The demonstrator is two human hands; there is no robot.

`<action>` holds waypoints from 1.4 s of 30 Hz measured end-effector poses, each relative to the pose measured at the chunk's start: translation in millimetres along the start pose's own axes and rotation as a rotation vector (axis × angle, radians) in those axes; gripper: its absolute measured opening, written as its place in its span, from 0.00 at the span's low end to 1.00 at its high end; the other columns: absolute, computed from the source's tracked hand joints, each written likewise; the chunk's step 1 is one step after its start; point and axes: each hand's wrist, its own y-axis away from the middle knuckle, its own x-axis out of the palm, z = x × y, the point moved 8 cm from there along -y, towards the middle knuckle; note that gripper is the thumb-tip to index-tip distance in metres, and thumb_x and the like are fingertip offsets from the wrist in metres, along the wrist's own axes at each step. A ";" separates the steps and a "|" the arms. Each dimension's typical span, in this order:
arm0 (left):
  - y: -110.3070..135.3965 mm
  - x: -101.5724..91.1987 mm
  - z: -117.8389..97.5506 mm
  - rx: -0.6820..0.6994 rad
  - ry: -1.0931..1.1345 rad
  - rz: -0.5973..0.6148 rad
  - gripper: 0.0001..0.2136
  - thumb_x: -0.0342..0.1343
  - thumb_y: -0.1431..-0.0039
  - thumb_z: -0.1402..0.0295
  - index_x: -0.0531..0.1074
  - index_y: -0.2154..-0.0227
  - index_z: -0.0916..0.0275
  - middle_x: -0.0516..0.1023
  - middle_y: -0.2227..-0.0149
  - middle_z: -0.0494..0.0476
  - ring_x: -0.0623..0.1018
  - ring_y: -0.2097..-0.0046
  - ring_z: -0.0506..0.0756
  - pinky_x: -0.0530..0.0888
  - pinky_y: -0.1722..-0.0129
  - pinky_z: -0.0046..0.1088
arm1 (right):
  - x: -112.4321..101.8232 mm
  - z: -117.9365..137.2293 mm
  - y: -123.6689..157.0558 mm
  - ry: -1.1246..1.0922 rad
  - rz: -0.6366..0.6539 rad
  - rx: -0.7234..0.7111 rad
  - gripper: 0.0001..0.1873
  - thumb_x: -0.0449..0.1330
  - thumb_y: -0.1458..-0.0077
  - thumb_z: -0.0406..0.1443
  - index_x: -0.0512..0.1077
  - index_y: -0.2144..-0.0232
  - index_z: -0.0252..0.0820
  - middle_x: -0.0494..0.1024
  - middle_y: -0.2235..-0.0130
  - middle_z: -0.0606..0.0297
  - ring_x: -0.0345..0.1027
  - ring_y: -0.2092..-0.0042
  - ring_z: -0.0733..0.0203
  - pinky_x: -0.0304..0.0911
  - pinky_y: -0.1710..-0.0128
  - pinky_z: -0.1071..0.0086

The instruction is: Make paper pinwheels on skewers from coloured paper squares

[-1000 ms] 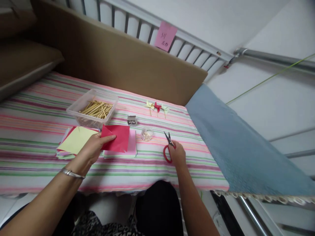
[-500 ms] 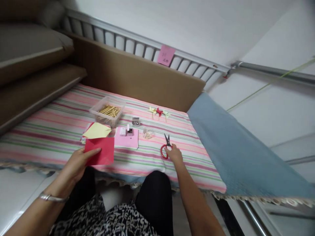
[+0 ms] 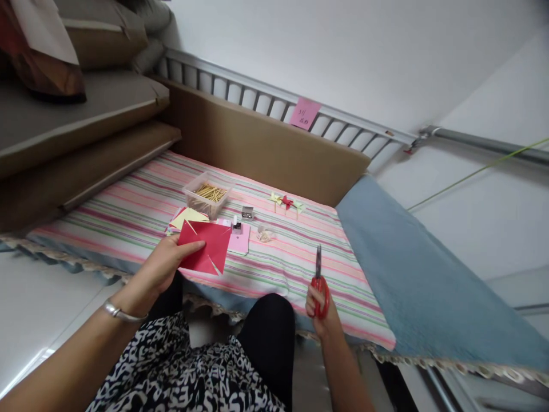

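Observation:
Between thumb and fingers, my left hand (image 3: 171,260) grips a red paper square (image 3: 214,246) with slits cut in from its corners. My right hand (image 3: 321,309) is closed around the red handles of a pair of scissors (image 3: 318,269), raised with the blades together and pointing away from me. Partly behind the red square lies a stack of coloured paper (image 3: 187,217), yellow on top. Pink paper (image 3: 241,240) lies under small boxes, one of them a small open box (image 3: 237,225). Three small paper pinwheels (image 3: 286,202) in yellow, red and green rest farther back.
A clear plastic tub (image 3: 201,200) of thin wooden sticks stands behind the papers. Near it are a small box of metal bits (image 3: 247,213) and a clear container (image 3: 265,233) with pale pieces. A brown board (image 3: 266,146) closes off the back of the striped cloth (image 3: 274,274).
My right hand has lifted the scissors off the cloth and now grips their handles, blades closed. The red paper is raised and turned, showing its corner slits. The view has shifted.

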 end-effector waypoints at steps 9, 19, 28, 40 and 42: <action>13.2 42.5 -4.0 0.037 -0.069 0.102 0.13 0.69 0.59 0.70 0.78 0.67 0.66 0.83 0.70 0.59 0.80 0.71 0.55 0.77 0.70 0.26 | 93.9 8.2 170.3 0.171 0.584 0.025 0.23 0.60 0.48 0.37 0.63 0.50 0.43 0.76 0.69 0.65 0.71 0.69 0.63 0.66 0.65 0.68; 22.4 32.9 -2.6 0.009 -0.117 0.117 0.11 0.69 0.61 0.70 0.79 0.71 0.65 0.83 0.71 0.61 0.80 0.73 0.57 0.76 0.73 0.28 | 126.1 35.5 172.3 0.388 0.737 -0.033 0.22 0.59 0.46 0.52 0.69 0.59 0.41 0.65 0.76 0.72 0.53 0.79 0.71 0.49 0.78 0.75; 27.9 34.0 1.3 -0.022 -0.135 0.156 0.10 0.69 0.60 0.68 0.79 0.72 0.65 0.83 0.73 0.58 0.78 0.76 0.55 0.74 0.75 0.28 | 139.0 42.7 176.4 0.430 0.694 0.006 0.19 0.58 0.44 0.49 0.71 0.59 0.41 0.60 0.79 0.75 0.49 0.79 0.71 0.46 0.78 0.75; 32.5 33.5 5.5 -0.030 -0.087 0.139 0.09 0.69 0.61 0.69 0.79 0.74 0.65 0.82 0.72 0.61 0.78 0.75 0.55 0.74 0.75 0.27 | 151.2 52.8 176.6 0.453 0.669 -0.053 0.13 0.58 0.44 0.42 0.71 0.61 0.40 0.59 0.76 0.73 0.49 0.74 0.69 0.48 0.74 0.74; 32.3 32.9 5.6 -0.026 -0.084 0.128 0.09 0.69 0.61 0.70 0.79 0.74 0.65 0.82 0.72 0.60 0.78 0.75 0.55 0.74 0.75 0.27 | 151.5 52.4 176.0 0.442 0.670 -0.049 0.13 0.59 0.45 0.42 0.71 0.61 0.40 0.60 0.76 0.72 0.49 0.74 0.69 0.48 0.74 0.74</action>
